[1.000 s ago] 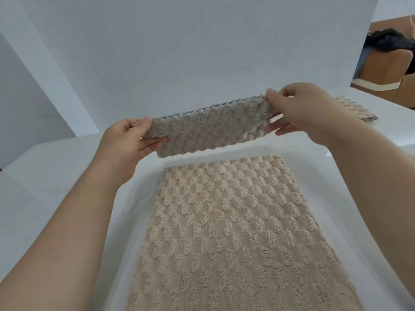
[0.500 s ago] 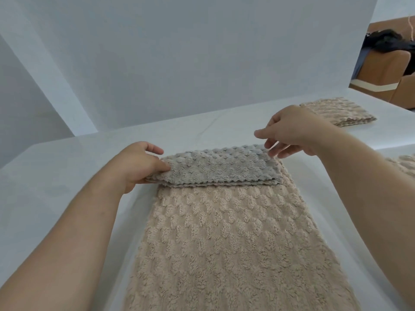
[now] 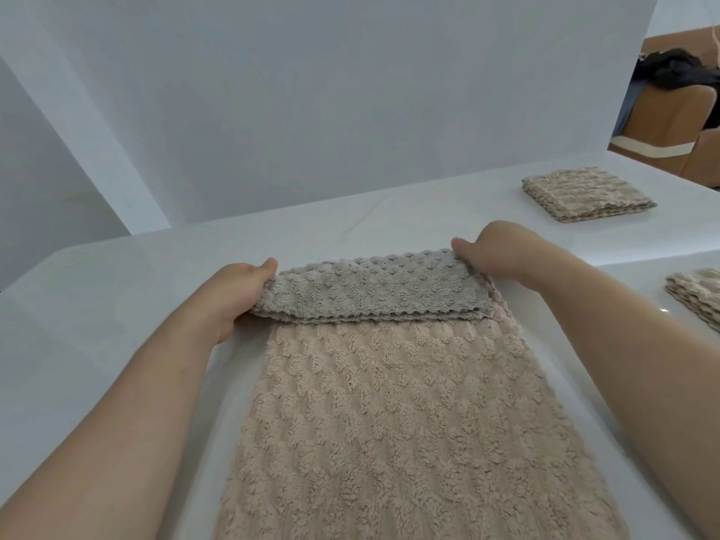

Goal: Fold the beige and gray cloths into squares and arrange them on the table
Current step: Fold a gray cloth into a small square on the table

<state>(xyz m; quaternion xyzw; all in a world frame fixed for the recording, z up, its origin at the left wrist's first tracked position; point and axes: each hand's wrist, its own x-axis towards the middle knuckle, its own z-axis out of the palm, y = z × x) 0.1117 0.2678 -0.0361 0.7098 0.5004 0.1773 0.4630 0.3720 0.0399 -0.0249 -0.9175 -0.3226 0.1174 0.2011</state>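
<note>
Head view: a long beige cloth (image 3: 389, 422) lies flat on the white table (image 3: 97, 305), running from 6 o'clock up to the middle. Across its far end, at its 12 o'clock edge, sits a gray cloth (image 3: 370, 292) folded into a narrow, layered strip that rests on the beige pile.

The left hand (image 3: 237, 290) grips the strip's 9 o'clock end, thumb on top and the other fingers curled beneath. The right hand (image 3: 495, 251) pinches the 3 o'clock end, thumb laid on top; its other fingers are hidden behind the cloth's corner.

At 2 o'clock, well apart, a folded beige square (image 3: 584, 194) rests on the table. A second folded stack (image 3: 697, 296) shows partly at 3 o'clock, cut by the frame edge. A white backdrop panel (image 3: 350, 111) stands at 12 o'clock. Farther out at 2 o'clock is a brown chair (image 3: 662, 111) with a dark garment (image 3: 678, 70) on it.
</note>
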